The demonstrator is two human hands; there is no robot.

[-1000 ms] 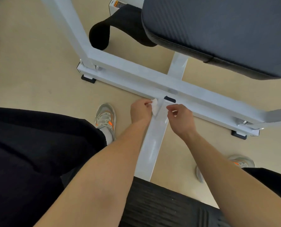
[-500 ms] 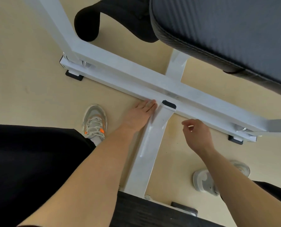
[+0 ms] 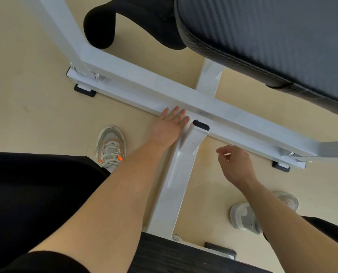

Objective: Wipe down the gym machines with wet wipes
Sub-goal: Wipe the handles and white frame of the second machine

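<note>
The gym machine's white steel crossbar runs diagonally over the floor, and a white centre beam meets it at a black end cap. My left hand lies flat with straight fingers against the near side of the crossbar, just left of that joint. No wipe shows; whether one lies under the palm is hidden. My right hand hovers over the floor to the right of the centre beam, fingers loosely curled, nothing visible in it.
A black padded seat overhangs the top right, with a black foam roller to its left. Rubber feet carry the crossbar ends. My shoes stand either side of the beam. A black ribbed plate lies at the bottom.
A second ago my left hand held a white wipe at the joint and my right hand was beside it. The left hand has since flattened onto the bar; the right drew back to the right.
</note>
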